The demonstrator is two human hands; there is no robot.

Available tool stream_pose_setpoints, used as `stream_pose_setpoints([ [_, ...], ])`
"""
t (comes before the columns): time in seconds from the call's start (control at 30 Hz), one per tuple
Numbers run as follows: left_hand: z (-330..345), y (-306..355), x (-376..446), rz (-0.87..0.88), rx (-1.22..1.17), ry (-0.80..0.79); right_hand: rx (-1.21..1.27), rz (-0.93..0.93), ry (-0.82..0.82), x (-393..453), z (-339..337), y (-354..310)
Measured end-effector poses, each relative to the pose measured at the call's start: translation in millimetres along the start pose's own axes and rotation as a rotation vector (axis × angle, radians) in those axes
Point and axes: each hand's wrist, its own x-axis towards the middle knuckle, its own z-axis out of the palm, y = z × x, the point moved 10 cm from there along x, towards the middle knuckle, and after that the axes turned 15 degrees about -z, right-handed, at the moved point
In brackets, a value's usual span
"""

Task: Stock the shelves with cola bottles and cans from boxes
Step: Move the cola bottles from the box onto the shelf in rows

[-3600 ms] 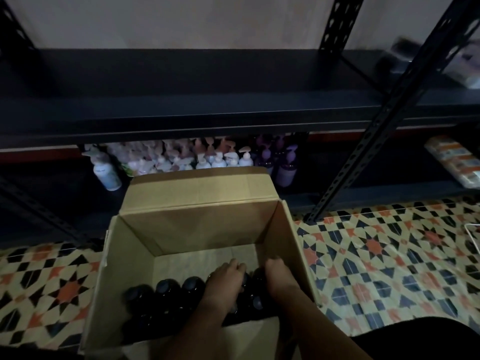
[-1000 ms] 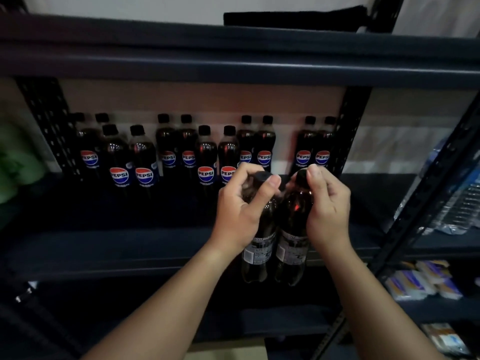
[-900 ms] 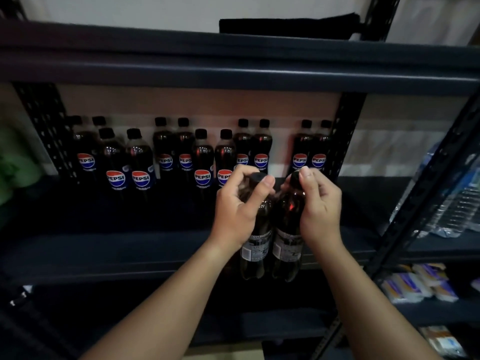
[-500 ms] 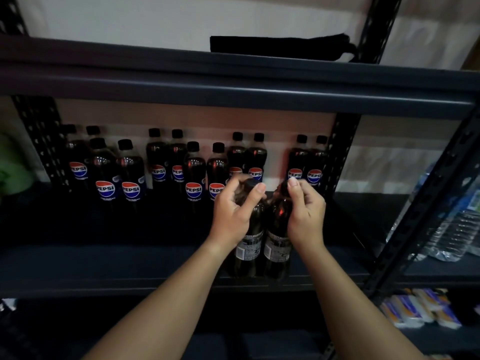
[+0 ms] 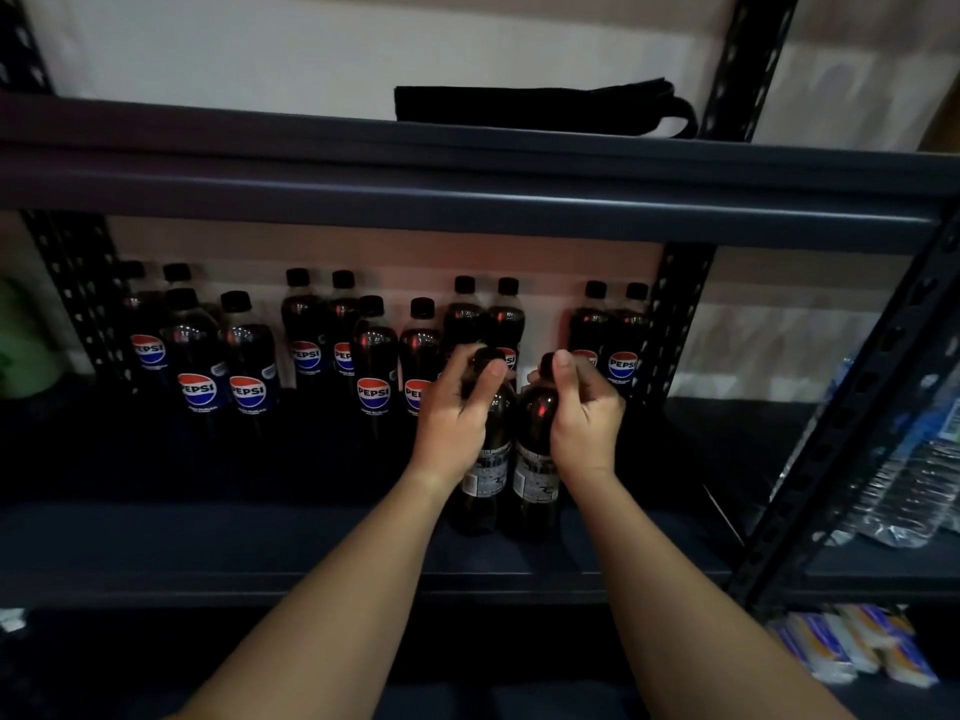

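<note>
Both bare forearms reach in over the shelf's [image 5: 260, 543] front edge. The left hand [image 5: 452, 413] curls round the neck of the left bottle [image 5: 480, 475], fingers [image 5: 491, 368] over its cap; the right hand [image 5: 584, 413] grips the right bottle [image 5: 535, 480] the same way. The two bottles stand upright, touching, on the shelf near its front edge. Half a second ago they hung lower, at the shelf's edge. Behind them, rows of cola bottles [image 5: 249, 356] line the back.
</note>
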Motion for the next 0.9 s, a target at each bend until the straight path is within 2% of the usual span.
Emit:
stream_pose_setpoints([
  [0.13, -2.5, -1.8, -5.4, -0.056, 0.029, 0.007, 0.06, 0.042, -0.05, -3.9, 2.9, 3.1],
  [0.3, -7.1, -47.8, -36.7, -0.141, 0.095, -0.068, 0.138, 0.138, -0.225, -31.6, 1.3, 21.9],
  [0.43, -16.1, -93.1, -59.5, -0.215, 0.214, -0.01, -0.059, 0.209, -0.32, -82.2, -16.6, 52.3],
  [0.53, -20.4, -115.7, -63.6, -0.291, 0.153, -0.013, -0.209, 0.246, -0.398, -110.9, -21.3, 65.5],
  [0.9, -22.0, -124.3, -64.9, -0.338, 0.154, -0.027, -0.136, 0.206, -0.311, -113.3, -32.7, 65.2],
])
